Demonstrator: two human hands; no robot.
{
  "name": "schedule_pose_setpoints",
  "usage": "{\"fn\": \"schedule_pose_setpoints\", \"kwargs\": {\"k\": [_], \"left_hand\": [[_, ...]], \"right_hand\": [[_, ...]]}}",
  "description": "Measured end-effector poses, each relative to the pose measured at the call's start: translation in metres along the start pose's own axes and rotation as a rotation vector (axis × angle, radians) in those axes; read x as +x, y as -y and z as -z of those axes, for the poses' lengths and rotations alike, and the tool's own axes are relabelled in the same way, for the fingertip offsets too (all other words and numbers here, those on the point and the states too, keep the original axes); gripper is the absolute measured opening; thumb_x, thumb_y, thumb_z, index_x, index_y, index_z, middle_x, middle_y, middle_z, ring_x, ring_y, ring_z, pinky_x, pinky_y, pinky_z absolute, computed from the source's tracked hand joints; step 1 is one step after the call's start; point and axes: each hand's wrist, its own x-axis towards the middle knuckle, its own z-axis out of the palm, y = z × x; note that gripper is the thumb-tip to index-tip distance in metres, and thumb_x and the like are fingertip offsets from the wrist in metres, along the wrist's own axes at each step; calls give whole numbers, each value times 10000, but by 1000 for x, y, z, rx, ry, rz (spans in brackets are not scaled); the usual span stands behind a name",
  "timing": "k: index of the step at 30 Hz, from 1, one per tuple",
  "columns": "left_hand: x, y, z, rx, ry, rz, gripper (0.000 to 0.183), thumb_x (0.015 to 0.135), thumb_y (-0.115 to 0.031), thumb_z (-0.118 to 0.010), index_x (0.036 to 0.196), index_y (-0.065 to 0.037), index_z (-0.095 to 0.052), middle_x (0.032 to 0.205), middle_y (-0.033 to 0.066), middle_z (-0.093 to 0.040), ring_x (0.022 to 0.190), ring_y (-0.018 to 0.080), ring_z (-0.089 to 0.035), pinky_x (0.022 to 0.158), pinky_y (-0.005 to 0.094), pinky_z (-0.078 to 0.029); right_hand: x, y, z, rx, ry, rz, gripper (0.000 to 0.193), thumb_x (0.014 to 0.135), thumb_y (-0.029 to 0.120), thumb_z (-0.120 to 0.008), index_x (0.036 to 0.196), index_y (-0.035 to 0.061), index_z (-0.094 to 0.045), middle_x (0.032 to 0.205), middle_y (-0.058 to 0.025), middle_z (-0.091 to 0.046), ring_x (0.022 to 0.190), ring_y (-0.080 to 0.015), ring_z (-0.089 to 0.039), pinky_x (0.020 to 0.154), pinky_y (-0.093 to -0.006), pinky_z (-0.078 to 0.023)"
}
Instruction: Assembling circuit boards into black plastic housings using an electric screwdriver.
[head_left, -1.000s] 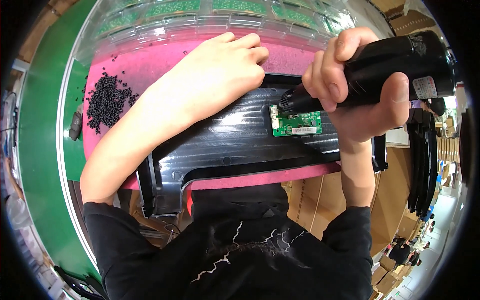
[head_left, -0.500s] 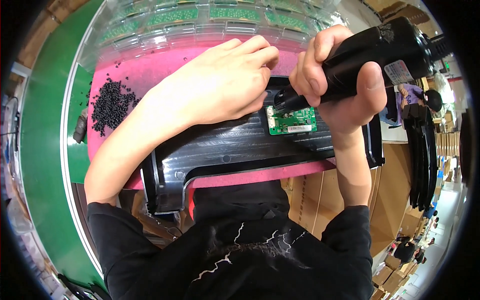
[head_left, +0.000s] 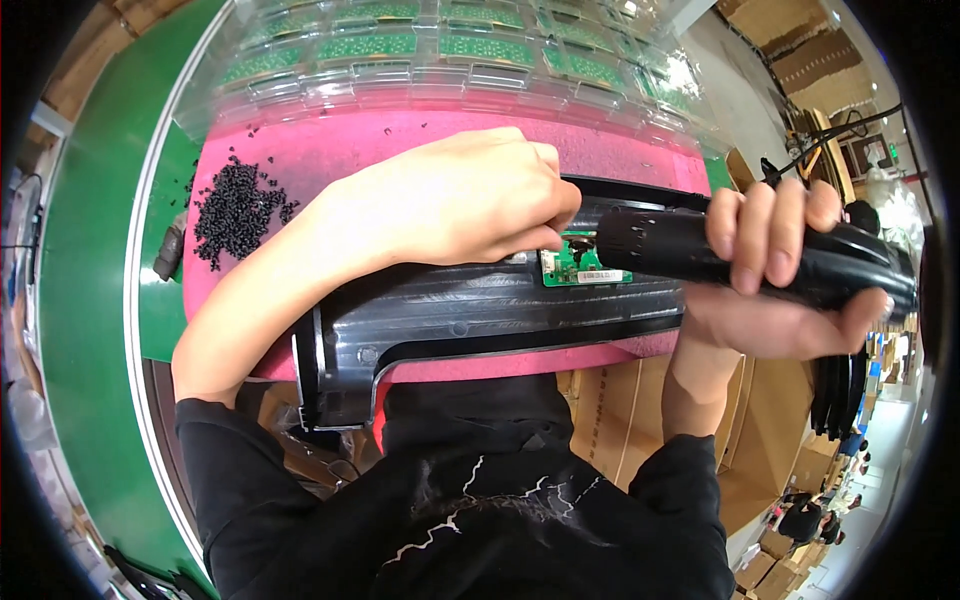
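Observation:
My right hand (head_left: 758, 240) is wrapped round a black electric screwdriver (head_left: 660, 243), held tilted nearly flat with its nose over a small green circuit board (head_left: 562, 277). The nose covers part of the board. The board lies in a long black plastic housing (head_left: 450, 312) with a cut-out along its near edge. My left hand (head_left: 485, 205) is closed just left of the board, above the housing. Its fingers are bent together close to the board's left edge, and whatever they pinch is hidden.
A pile of small black screws (head_left: 238, 215) lies on the pink mat (head_left: 300, 140) at left. A dark lump (head_left: 170, 250) sits beside it. Clear plastic trays (head_left: 400, 75) of green boards stand at the back. Cardboard boxes (head_left: 640, 400) are below at right.
The screwdriver has swung from a steeper tilt to nearly level, and my right hand has moved right and nearer to me. My left hand has come slightly right and nearer, still closed.

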Motion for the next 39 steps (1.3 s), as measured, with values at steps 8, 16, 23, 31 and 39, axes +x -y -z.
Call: {"fn": "schedule_pose_setpoints", "kwargs": {"k": [8,16,23,31,39], "left_hand": [[5,-5,2,-283,-103,-84,192,810,-169,-736,897,-38,-626,872,72,-643,875,277,-611,800,385,-459],[6,-15,-1,-120,-269,-99,243,768,-153,-772,902,-16,-624,878,90,-646,879,286,-626,742,390,-492],[9,-16,-1,29,-338,-156,174,736,-51,-765,844,-17,-632,806,91,-653,786,279,-649,671,365,-511],[12,-5,3,-18,-577,28,75,867,-44,-663,861,22,-626,745,134,-635,680,308,-632,607,368,-489],[9,-8,0,9,-385,162,171,906,-107,-633,813,19,-565,701,172,-554,668,374,-563,602,408,-445]], "right_hand": [[-2,25,1,100,18,51,518,798,512,-673,988,64,-494,669,36,-495,495,-69,-463,561,-221,-386],[-4,25,-8,22,-125,55,522,794,534,-659,971,73,-490,663,39,-480,494,-70,-443,581,-232,-380],[-7,18,-12,-46,-145,-1,551,795,595,-635,966,91,-488,668,33,-482,509,-78,-450,585,-263,-376],[-14,0,-2,-201,3,-185,633,871,657,-513,1007,39,-489,646,8,-496,462,-100,-439,502,-270,-384],[-20,-16,1,-216,-13,-216,651,865,685,-501,990,46,-481,631,8,-489,462,-105,-432,491,-265,-368]]}}
